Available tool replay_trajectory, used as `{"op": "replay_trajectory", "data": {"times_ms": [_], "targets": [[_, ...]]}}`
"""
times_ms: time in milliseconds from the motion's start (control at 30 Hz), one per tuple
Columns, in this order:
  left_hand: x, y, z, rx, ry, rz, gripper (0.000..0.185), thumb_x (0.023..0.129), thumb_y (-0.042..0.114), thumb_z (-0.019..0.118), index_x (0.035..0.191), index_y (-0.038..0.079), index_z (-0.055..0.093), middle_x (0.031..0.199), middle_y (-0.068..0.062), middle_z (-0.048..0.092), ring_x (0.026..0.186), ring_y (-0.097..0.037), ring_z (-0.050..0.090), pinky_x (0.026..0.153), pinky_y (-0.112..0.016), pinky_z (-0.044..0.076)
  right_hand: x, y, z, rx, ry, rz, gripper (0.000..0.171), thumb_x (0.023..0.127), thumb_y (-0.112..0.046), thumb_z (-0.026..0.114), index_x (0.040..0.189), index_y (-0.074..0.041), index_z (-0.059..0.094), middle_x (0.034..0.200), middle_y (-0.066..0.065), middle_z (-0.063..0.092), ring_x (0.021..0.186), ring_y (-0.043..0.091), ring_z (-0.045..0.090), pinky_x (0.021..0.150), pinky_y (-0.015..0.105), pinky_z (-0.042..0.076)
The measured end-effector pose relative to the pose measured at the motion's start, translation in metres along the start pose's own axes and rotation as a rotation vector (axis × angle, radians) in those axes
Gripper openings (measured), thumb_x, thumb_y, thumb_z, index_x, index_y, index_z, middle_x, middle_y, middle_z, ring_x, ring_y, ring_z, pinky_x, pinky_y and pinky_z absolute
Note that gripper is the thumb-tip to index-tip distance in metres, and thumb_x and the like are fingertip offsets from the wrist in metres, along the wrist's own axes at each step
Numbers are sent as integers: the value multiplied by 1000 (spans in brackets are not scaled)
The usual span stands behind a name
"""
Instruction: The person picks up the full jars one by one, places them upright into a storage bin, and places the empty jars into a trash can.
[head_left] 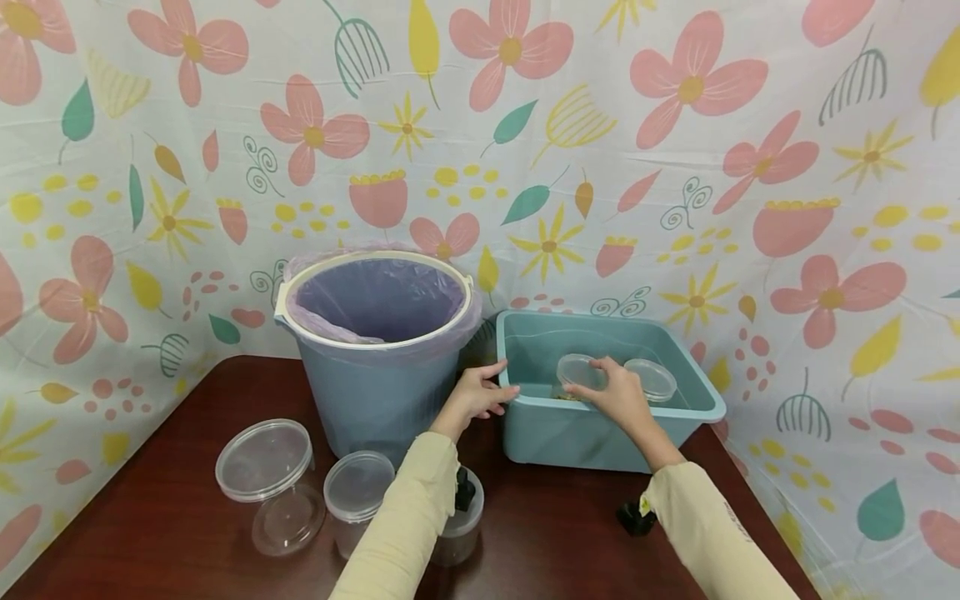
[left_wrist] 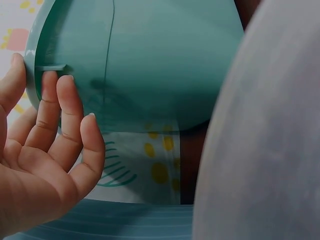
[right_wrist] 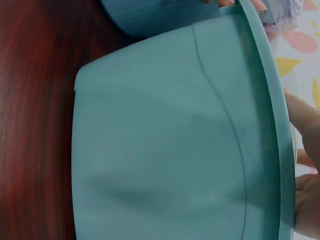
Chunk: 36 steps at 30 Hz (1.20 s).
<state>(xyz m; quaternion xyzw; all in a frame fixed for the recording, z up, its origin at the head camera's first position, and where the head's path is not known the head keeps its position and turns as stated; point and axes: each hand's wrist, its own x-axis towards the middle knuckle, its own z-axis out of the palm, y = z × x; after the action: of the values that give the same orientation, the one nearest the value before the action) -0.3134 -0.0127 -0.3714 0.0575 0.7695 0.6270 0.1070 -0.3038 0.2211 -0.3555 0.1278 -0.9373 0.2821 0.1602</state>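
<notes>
I see my right hand fingers pinching a clear lidded container inside the teal basin, left hand fingers spread loosely against its rim

Smooth teal plastic basin on glossy dark wood table.

Head high; wrists close on basin

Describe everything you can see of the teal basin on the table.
The teal basin is a rectangular tub that looks like plastic, with rounded corners and a flat rim. It stands upright on the dark table, right of the lined bin. The left hand touches its left rim; the right hand reaches inside, holding a clear container.
</notes>
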Motion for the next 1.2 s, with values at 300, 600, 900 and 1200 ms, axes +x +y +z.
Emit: {"op": "replay_trajectory", "data": {"times_ms": [300, 600, 900, 1200], "targets": [[1, -1, -1, 62, -13, 38, 61, 81, 25, 67, 136, 22, 41, 79, -9, 65, 58, -17, 61, 50, -27, 41, -7, 6, 1, -61, -12, -205, 63, 80, -34, 66, 127, 4, 47, 134, 30, 30, 123, 46, 26, 93, 59, 23], [-5, 7, -5, 190, -16, 84, 59, 83, 31, 64, 136, 17, 41, 88, -11, 63, 58, -20, 58, 49, -26, 40, -11, 9, 0, -15, 4, -194, 59, 85, -34, 60, 129, 2, 45, 135, 28, 31, 124, 43, 25, 93, 59, 24], [-24, 20, -5, 601, -12, 161, 54, 87, 38, 56, 132, 10, 45, 131, -13, 43, 119, -28, 41, 92, -42, 36, -12, 8, -1, -14, 2, -184, 58, 87, -35, 57, 129, 2, 44, 134, 27, 32, 123, 43, 27, 92, 58, 27], [-51, 30, -3, 736, 99, 293, 47, 86, 41, 56, 124, 13, 55, 118, -9, 53, 109, -25, 49, 83, -40, 42, -9, 7, -2, 12, 51, -227, 54, 88, -32, 57, 129, 2, 44, 133, 26, 35, 122, 42, 29, 91, 58, 27]]}}
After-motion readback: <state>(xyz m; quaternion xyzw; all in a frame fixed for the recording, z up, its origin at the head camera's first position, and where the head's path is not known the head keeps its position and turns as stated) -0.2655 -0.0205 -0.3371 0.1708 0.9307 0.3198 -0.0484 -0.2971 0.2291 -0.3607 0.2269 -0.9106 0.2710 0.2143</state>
